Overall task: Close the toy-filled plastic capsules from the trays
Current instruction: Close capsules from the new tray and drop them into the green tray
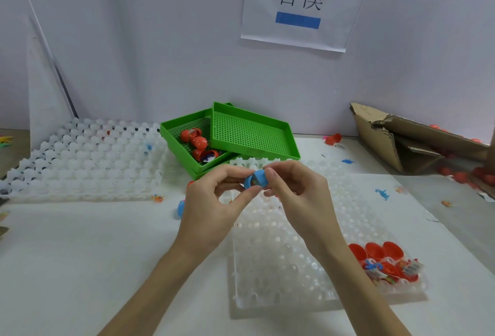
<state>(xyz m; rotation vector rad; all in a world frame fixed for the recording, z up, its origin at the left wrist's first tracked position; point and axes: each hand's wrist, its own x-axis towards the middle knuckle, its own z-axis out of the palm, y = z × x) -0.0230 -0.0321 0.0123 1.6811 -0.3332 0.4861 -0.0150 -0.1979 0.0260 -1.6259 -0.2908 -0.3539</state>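
Head view shows left hand (214, 196) and right hand (292, 188) pinching a half-shut blue capsule (256, 179) between fingertips, positioned to press its halves together.

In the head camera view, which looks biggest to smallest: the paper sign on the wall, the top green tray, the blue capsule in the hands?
1. Paper sign and top green tray: similar apparent size, and they sit at different distances, so unranked.
2. Blue capsule, clearly smallest, pinched between left hand and right hand.

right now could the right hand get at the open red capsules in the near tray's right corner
Probably yes, once freed: the right hand helps hold the blue capsule, but nothing covers the red capsules in the white tray.
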